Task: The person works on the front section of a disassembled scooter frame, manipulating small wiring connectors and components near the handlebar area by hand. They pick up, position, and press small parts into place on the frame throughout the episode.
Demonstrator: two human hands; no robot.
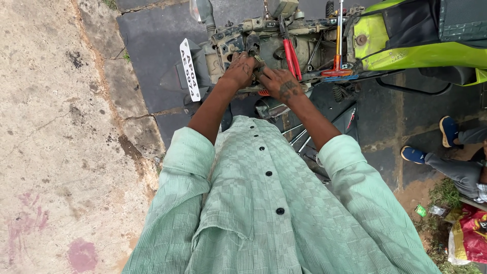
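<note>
I look down over my light green checked shirt at the stripped rear of a scooter (264, 45), its dirty frame and engine parts bare. My left hand (238, 70) is closed on a small dark part of the frame just right of the white number plate (189, 69). My right hand (280, 83) presses against the same spot, fingers curled around a small part I cannot make out. Red-handled pliers (290, 56) lie on the frame right behind my right hand.
An orange-handled screwdriver (338, 45) stands on the frame to the right. The scooter's lime-green body panel (406, 45) fills the top right. Another person's legs in blue shoes (449, 131) sit at the right. A red bag (472, 233) lies at the lower right. Concrete ground is at the left.
</note>
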